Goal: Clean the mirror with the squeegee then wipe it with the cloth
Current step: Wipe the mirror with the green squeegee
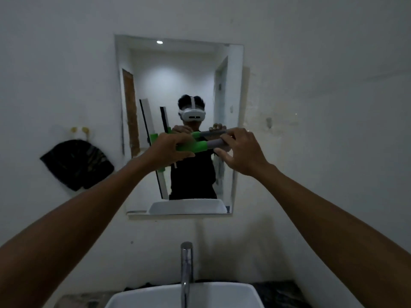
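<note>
I hold the squeegee [201, 146] up in front of the mirror [178, 70] with both hands. My left hand [171, 150] has its fingers wrapped around the green part of the handle, near the long blade, which runs steeply up and down along the glass. My right hand [240, 150] pinches the grey end of the handle between thumb and fingers. The dark cloth [76, 164] hangs on the wall, left of the mirror. Below are the tap [186, 263] and white sink [233, 294].
</note>
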